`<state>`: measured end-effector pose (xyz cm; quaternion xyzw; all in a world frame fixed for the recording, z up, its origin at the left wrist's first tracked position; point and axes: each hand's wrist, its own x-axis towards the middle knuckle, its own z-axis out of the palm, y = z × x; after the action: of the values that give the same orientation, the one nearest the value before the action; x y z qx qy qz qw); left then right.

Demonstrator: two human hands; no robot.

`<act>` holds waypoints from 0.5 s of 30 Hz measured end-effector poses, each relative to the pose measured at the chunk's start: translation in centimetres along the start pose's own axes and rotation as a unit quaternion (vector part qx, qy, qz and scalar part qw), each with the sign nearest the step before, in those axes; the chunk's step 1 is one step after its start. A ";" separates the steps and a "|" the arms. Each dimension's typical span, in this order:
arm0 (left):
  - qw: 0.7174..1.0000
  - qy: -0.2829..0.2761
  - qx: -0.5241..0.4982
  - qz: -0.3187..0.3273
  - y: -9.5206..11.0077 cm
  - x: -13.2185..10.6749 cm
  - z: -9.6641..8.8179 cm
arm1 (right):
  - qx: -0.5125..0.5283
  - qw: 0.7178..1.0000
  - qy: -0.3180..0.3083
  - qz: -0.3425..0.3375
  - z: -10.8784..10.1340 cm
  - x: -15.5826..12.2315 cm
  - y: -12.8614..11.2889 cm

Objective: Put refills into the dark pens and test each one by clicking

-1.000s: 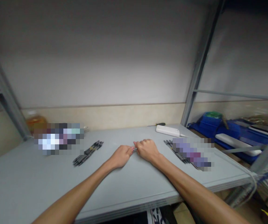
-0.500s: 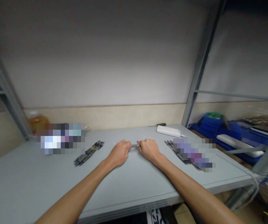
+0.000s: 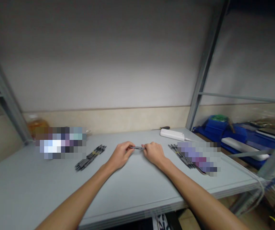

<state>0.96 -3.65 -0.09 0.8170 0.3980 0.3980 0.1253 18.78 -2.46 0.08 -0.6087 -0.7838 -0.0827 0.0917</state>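
Note:
My left hand and my right hand meet over the middle of the grey table. Both are closed, each pinching one end of a thin dark pen held level between them, just above the table. A bundle of dark pens lies to the left of my left hand. Another row of dark pens lies to the right of my right hand, partly under a blurred patch.
A white power strip and a black-handled screwdriver lie at the back right. An amber bottle stands at the back left. Blue bins fill the neighbouring shelf on the right. Metal rack posts frame the table.
My hands have moved slightly apart, so more of the pen shows between them. The left hand has lifted a little.

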 end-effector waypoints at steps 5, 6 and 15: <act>0.996 0.024 0.064 0.055 -0.4 0.0 0.1 | 0.011 1.000 -0.006 -0.013 0.0 0.0 0.1; 0.995 0.027 0.075 0.066 -0.5 0.0 0.2 | 0.010 1.000 -0.007 -0.014 -0.1 0.0 0.0; 0.975 -0.041 0.195 0.100 -0.9 -0.1 0.2 | 0.003 1.000 -0.009 -0.026 -0.2 -0.2 -0.1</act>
<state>0.59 -3.15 -0.72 0.8772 0.3784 0.2893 -0.0605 18.76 -2.68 0.18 -0.5887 -0.8002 -0.0774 0.0844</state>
